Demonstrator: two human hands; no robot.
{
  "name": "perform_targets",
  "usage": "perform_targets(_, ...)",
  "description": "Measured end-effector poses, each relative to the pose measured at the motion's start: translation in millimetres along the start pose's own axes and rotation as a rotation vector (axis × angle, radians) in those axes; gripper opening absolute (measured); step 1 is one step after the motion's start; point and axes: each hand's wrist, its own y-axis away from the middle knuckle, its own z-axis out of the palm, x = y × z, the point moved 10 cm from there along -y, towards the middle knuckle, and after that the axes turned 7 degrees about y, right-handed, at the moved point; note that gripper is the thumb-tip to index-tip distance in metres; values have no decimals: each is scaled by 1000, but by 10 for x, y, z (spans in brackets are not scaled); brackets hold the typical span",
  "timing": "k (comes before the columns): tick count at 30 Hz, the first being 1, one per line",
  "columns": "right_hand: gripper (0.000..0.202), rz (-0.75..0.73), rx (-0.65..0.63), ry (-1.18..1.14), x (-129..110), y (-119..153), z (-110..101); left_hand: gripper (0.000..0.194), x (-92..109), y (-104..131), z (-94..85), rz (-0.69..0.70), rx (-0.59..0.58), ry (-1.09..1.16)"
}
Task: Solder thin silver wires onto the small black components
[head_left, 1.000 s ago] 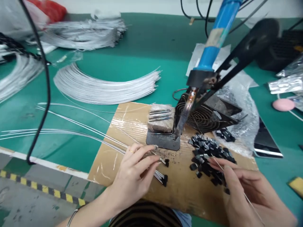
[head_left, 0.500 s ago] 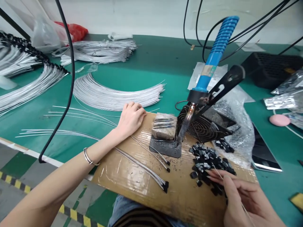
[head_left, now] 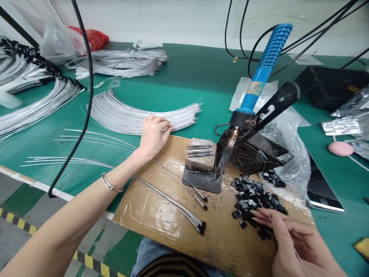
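My left hand (head_left: pixel 155 134) is closed in a pinch at the lower edge of a fanned bundle of white wires (head_left: pixel 135 115). A wire seems to be between its fingertips, though the fingers mostly hide it. My right hand (head_left: pixel 300 238) grips a thin, light-coloured wire (head_left: pixel 298 256), whose tip points over a pile of small black connectors (head_left: pixel 253 196). Several wires with black connectors (head_left: pixel 202 228) on their ends lie on the brown board (head_left: pixel 219 238) between my hands.
A blue-handled soldering iron (head_left: pixel 263 69) leans in its black stand, its tip down by a grubby sponge block (head_left: pixel 201 163). A black cable (head_left: pixel 89 77) hangs at left. Bubble wrap (head_left: pixel 296 169) and a phone (head_left: pixel 323 184) lie right. More wire bundles (head_left: pixel 123 63) lie behind.
My left hand has moved slightly left and up, from the board's edge to the wire bundle. A loose wire by the bundle's left end has shifted left. My right hand stays still.
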Motion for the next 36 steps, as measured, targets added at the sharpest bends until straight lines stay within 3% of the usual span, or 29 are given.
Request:
perform_targets(7, 38, -1, -9, -22, -45, -40, -18, 11, 23, 77, -269, -109, 78, 258)
perform_targets(11, 47, 22, -241, -78, 77, -114, 35, 18, 198, 173, -368, -167, 3, 363)
perform_targets(13, 46, 7, -246, -71, 93, -87, 22, 18, 314, 242, -445, -182, -71, 380)
perform_targets(15, 35, 30, -139, -35, 94, -7, -24, 21, 431, 333, -484, -203, -211, 401)
perform_targets(16, 29, 59, -102, -23, 89, 57, -14, 23, 485, 407, -441, -233, -345, 433)
perform_targets(17, 28, 80, -145, -17, 62, 133, 80, 26, 560, 507, -373, -263, -506, 495)
perform_targets(19, 30, 116, -345, -44, -23, 308, 372, 29, 752, 743, -253, -312, -808, 646)
perform_targets(22, 29, 184, -677, -151, -166, 588, 788, 28, 973, 963, -165, -361, -998, 772)
perform_targets(24, 25, 186, -799, -198, -261, 701, 955, 27, 1048, 1024, -105, -392, -998, 804)
perform_targets(26, 22, 184, -831, -210, -302, 733, 1043, 28, 1104, 1079, -43, -423, -995, 836)
perform_targets(30, 22, 198, -779, -200, -271, 683, 1074, 26, 1160, 1148, 5, -445, -1014, 873)
perform_targets(36, 20, 70, -736, -156, -301, 588, 1003, 26, 1124, 1138, 6, -459, -1032, 889)
